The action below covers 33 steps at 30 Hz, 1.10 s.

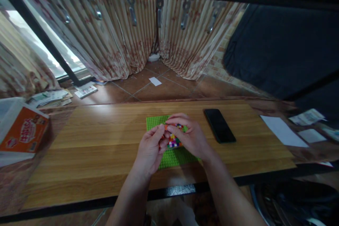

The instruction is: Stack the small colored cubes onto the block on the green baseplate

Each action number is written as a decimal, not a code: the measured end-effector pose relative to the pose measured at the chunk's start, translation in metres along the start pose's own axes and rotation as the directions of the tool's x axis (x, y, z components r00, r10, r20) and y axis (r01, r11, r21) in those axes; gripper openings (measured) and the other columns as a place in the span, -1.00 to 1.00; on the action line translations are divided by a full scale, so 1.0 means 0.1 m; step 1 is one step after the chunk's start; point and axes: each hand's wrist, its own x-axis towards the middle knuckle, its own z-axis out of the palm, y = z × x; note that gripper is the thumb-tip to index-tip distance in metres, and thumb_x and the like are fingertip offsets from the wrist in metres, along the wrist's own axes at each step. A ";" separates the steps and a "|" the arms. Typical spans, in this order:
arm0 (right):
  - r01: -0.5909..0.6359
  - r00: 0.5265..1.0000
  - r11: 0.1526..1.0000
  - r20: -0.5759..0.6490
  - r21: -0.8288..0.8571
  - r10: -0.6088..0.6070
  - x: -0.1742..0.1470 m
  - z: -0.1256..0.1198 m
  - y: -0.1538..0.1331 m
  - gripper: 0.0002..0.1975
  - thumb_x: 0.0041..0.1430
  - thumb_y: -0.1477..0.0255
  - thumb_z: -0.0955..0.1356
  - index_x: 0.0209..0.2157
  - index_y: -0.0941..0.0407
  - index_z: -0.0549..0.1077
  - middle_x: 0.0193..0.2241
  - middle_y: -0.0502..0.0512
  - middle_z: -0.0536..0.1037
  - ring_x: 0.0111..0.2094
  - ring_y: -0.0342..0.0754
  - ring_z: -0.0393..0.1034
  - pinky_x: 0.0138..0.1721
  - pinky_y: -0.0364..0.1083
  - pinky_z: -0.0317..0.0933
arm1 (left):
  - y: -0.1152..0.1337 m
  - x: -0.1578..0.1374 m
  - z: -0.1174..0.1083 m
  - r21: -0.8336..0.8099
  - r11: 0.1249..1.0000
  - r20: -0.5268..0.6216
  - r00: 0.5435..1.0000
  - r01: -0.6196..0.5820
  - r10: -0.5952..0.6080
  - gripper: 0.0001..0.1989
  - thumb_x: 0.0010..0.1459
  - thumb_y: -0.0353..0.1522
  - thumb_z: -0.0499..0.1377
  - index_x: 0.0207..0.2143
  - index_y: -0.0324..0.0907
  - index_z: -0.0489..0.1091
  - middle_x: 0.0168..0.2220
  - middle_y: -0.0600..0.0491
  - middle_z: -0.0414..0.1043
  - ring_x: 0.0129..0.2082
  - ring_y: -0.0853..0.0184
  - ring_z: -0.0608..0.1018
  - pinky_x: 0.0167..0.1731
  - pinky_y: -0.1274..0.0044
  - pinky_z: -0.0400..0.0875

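Note:
A green studded baseplate (174, 159) lies on the wooden table. On it is a block of small multicoloured toy bricks (174, 142), partly covered by my fingers. My left hand (153, 144) is closed over the left side of the plate, its thumb and index finger pinching a small orange brick (166, 127). From the right, my right hand (189, 134) reaches over the coloured bricks, and its thumb and fingertips close on the same orange brick. The fingers hide most of that brick.
A black phone (219, 125) lies right of the baseplate on the wooden table (100, 141). At far left stands an orange and white carton (23, 130). White paper (283, 130) lies beyond the table's right end. Curtains (127, 35) hang behind, above a tiled floor (169, 88).

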 end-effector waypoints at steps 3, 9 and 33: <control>-0.007 1.000 1.000 0.000 0.008 0.007 -0.02 0.04 -0.02 -0.90 0.14 0.38 0.41 -0.31 -0.05 0.62 -0.24 0.03 0.56 -0.13 -0.03 0.43 -0.03 0.01 0.26 | 0.00 0.00 0.01 0.003 1.000 0.005 1.000 0.001 -0.001 -0.72 -0.03 -0.26 0.36 -0.48 -0.28 0.37 -0.56 0.17 0.29 -0.70 0.64 0.12 -0.75 0.72 -0.10; -0.012 0.995 0.995 -0.095 0.101 0.022 0.00 -0.11 0.03 -0.93 0.08 0.40 0.44 -0.38 -0.04 0.62 -0.30 0.02 0.57 -0.16 -0.02 0.44 -0.07 0.01 0.29 | 0.01 0.00 0.01 -0.007 1.000 -0.009 1.000 0.018 -0.018 -0.71 -0.01 -0.23 0.35 -0.43 -0.30 0.42 -0.54 0.15 0.29 -0.69 0.65 0.12 -0.75 0.72 -0.12; -0.190 0.981 0.969 -0.073 -0.161 0.180 0.00 -0.23 0.43 -0.91 0.06 0.41 0.41 -0.36 0.07 0.59 -0.40 0.03 0.62 -0.42 -0.08 0.39 -0.36 -0.08 0.23 | 0.05 0.05 -0.06 -0.150 0.988 -0.160 0.985 0.035 -0.059 -0.89 0.05 -0.44 0.24 -0.37 -0.34 0.40 -0.52 0.13 0.26 -0.67 0.64 0.14 -0.76 0.75 -0.10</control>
